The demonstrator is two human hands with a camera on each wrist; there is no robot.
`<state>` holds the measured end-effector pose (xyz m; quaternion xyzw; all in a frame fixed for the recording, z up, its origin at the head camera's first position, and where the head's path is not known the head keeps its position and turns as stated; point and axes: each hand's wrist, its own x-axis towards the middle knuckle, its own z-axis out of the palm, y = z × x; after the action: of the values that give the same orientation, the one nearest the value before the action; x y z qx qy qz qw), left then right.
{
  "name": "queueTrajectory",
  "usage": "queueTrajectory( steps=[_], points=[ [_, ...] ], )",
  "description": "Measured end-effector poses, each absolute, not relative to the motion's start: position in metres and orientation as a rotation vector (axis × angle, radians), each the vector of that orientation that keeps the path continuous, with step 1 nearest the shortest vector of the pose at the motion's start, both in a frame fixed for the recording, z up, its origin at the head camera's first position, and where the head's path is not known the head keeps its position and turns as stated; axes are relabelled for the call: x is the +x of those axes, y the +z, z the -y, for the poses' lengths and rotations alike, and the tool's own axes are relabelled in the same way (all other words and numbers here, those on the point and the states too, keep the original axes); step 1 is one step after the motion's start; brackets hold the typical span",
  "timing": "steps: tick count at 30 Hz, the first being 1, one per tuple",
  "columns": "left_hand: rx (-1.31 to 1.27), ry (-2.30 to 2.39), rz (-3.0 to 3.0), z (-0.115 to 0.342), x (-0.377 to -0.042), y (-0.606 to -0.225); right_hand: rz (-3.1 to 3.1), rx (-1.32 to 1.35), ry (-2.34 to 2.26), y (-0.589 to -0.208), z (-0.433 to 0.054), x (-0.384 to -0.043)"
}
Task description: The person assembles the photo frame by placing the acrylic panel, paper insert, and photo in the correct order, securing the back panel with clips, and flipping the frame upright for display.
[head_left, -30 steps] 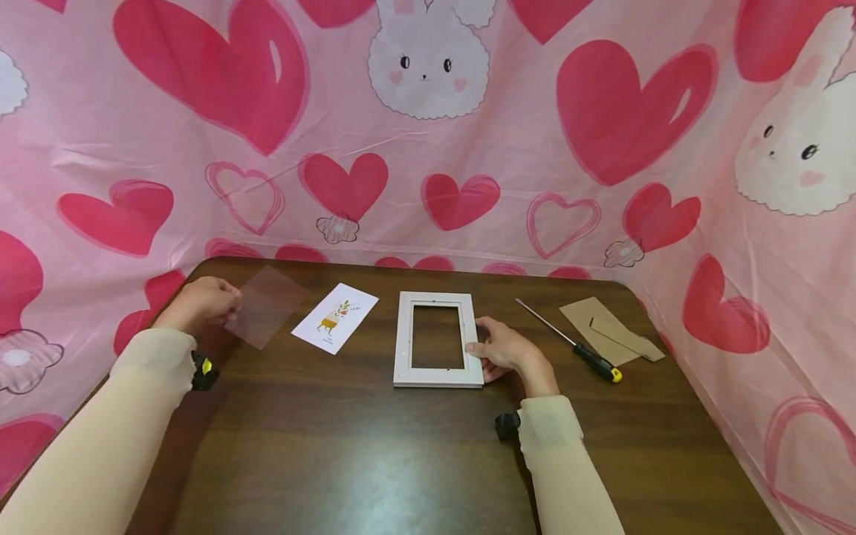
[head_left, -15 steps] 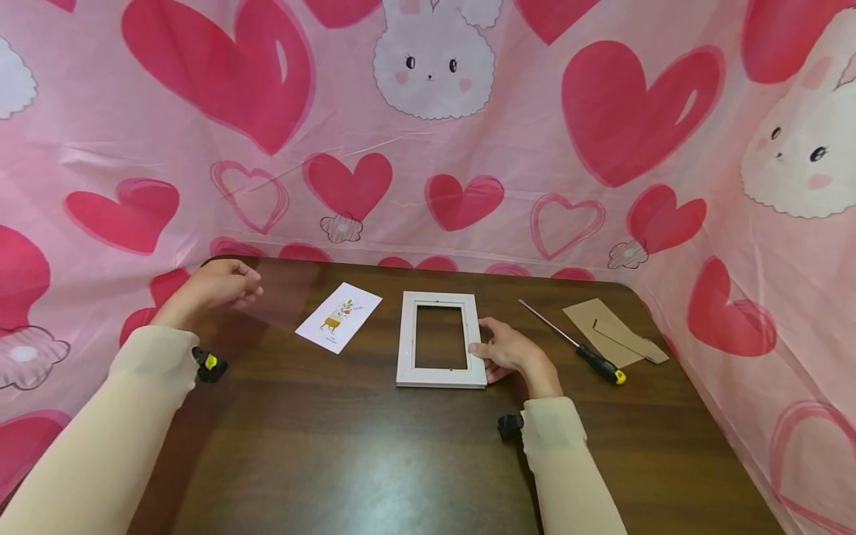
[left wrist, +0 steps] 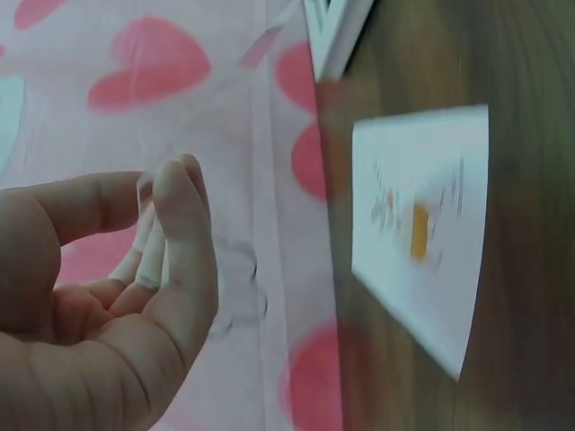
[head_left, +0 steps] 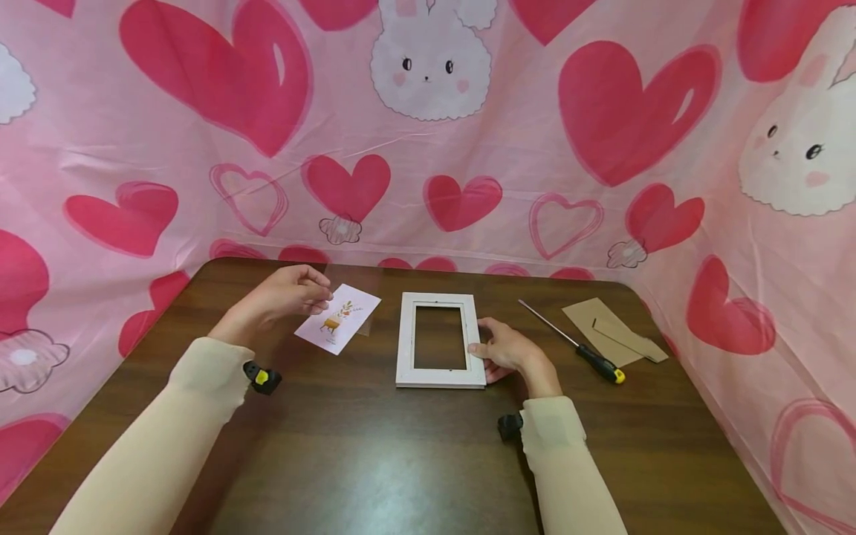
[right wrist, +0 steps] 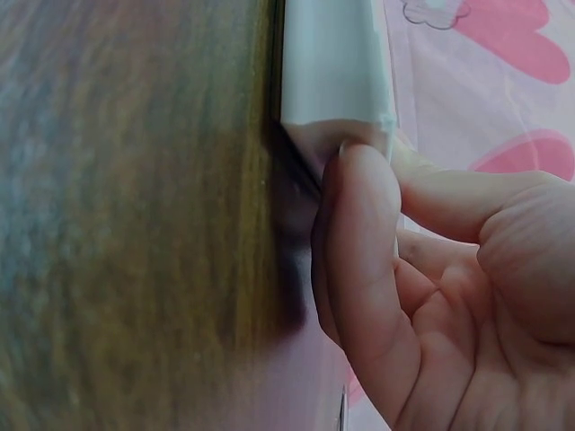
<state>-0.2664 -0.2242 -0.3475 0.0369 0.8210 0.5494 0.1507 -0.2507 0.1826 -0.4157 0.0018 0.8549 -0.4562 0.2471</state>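
Observation:
My left hand (head_left: 289,294) pinches a thin clear plastic sheet (head_left: 366,279) between thumb and fingertips. The sheet hangs above the table, partly over a white card (head_left: 328,336) with a small plant-and-animal drawing. In the left wrist view the sheet is barely visible beyond the fingertips, and the card (left wrist: 386,242) lies off to the right. A white rectangular picture frame (head_left: 406,342) lies on the table without a backing. At its right side my right hand (head_left: 506,348) grips the edge, thumb on top. The right wrist view shows fingers against the frame's side (right wrist: 334,63).
A screwdriver (head_left: 597,364) with a black and yellow handle lies right of the frame. Behind it rests a brown backing board (head_left: 591,308) with a folded stand leg. Pink heart-patterned cloth (head_left: 408,141) walls in the back and sides of the brown table (head_left: 348,453).
My left hand has carried the clear sheet rightwards from the table's left side to above the card. The right hand and the picture frame stay in place.

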Motion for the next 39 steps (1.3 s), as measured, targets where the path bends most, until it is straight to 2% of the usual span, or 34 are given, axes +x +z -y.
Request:
queueTrajectory(
  steps=[20, 39],
  points=[
    [0.174, 1.769, -2.127, 0.114, -0.259, -0.388, -2.326, -0.011, -1.266, -0.418, -0.184, -0.252],
    [0.076, 1.816, -1.976, 0.08, -0.258, -0.408, -2.345, -0.017, -1.257, -0.417, -0.185, -0.251]
  ],
)
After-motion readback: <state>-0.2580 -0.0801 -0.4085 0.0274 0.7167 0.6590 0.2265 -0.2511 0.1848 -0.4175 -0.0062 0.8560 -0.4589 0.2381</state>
